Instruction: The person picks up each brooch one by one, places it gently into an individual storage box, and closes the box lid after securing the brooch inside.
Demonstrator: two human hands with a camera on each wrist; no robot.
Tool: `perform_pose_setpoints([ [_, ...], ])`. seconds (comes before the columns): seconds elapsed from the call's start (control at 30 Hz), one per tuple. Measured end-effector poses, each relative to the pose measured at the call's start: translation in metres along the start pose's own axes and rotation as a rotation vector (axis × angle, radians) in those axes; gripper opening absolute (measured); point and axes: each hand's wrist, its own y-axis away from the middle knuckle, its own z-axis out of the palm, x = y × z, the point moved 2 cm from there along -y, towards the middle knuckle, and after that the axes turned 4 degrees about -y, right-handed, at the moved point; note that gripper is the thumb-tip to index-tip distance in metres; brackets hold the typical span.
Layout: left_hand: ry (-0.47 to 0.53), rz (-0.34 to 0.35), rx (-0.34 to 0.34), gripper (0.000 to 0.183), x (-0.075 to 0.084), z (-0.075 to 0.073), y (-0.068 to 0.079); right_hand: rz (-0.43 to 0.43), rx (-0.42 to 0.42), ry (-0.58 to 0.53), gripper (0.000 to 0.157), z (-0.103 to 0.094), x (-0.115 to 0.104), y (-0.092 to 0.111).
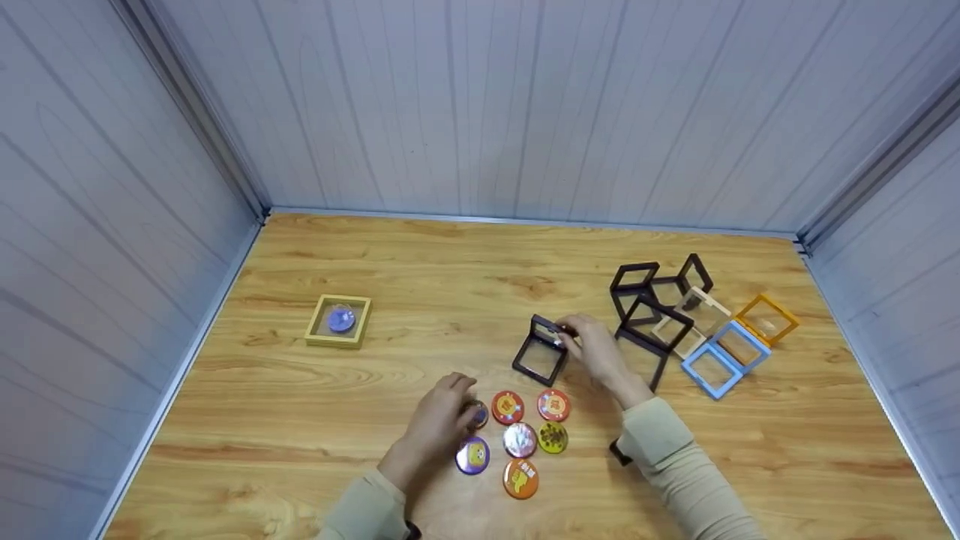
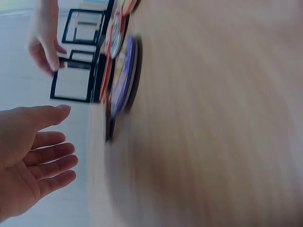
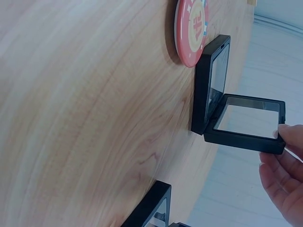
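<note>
Pinching the edge of a raised panel between thumb and fingers, the right hand (image 1: 596,352) grasps a black hinged frame (image 1: 540,361), which stands open near the middle of the table (image 1: 420,270), its other panel lying flat on the wood. The left hand (image 1: 433,418) grips nothing: in its wrist view the fingers are extended, the thumb apart from them and the palm bare. Seen from the head, it hovers just beside a dark-faced badge (image 1: 478,415), partly covered by the fingers, and whether it touches that badge is hard to tell.

Near the left hand lies a purple badge (image 1: 472,456) with a yellow figure. Right of these are a red badge (image 1: 508,407), a second red badge (image 1: 553,405) just below the held frame, a silvery pink badge (image 1: 520,440), a yellow-green badge (image 1: 553,437) and, nearest the person, an orange badge (image 1: 520,478).

Beyond the right forearm, several more black frames (image 1: 654,347) stand open, beside a cream frame, a light blue frame (image 1: 705,384) and an orange-yellow frame (image 1: 789,330). Well apart on the left, a pale yellow frame (image 1: 335,342) holds a blue disc (image 1: 341,319)
</note>
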Motion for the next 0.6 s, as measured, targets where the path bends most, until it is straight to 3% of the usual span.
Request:
perform_pose_setpoints([
  [0.2,-0.003,0.064,-0.005,0.041,0.012,0.018,-0.006,0.005,0.003,-0.022,0.021,0.0,0.0,0.0],
  [0.43,0.006,0.052,-0.084,0.043,0.022,0.033,-0.011,-0.017,0.008,-0.035,0.02,0.0,0.001,0.0],
  [0.6,-0.028,0.07,-0.082,0.041,0.026,0.041,-0.015,-0.027,0.026,-0.036,0.019,0.0,0.001,0.0],
])
